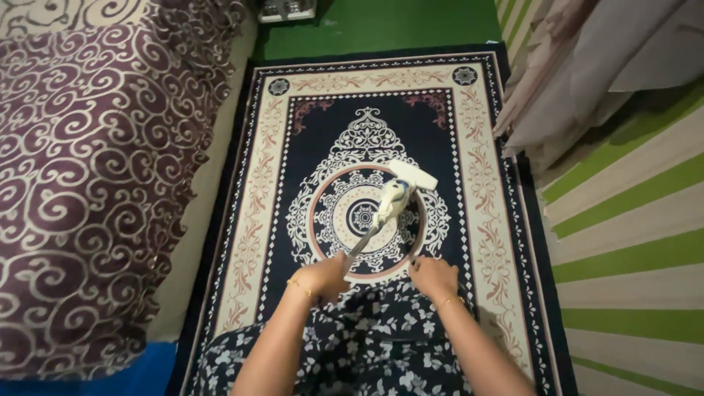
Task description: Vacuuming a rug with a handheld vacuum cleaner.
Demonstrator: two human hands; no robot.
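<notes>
The left hand point(323, 276) is closed around the near end of a thin metal handle, its fingers curled under so the grip itself is hidden from the head view. The right hand point(433, 277) hangs just beside it, fingers bent downward toward the rug; whether it holds anything cannot be told, since the fingertips point away from the camera. Both forearms run out of the bottom edge, each with a thin gold bracelet at the wrist, above a dark floral-print garment point(367, 334) that covers the lap and is cut off below.

The handle belongs to a small mop-like cleaning tool point(392, 196): its shaft slants up and away from the left hand to a pale, blurred joint and a flat white head, which lies on the central round medallion of the patterned rug point(484, 183), well ahead of both hands. The head's details are hard to make out.

Left of the rug lies a bed point(88, 176) with a maroon swirl-patterned cover. Right of it are a green-and-cream striped mat point(638, 242) and folded curtain fabric point(587, 81).
</notes>
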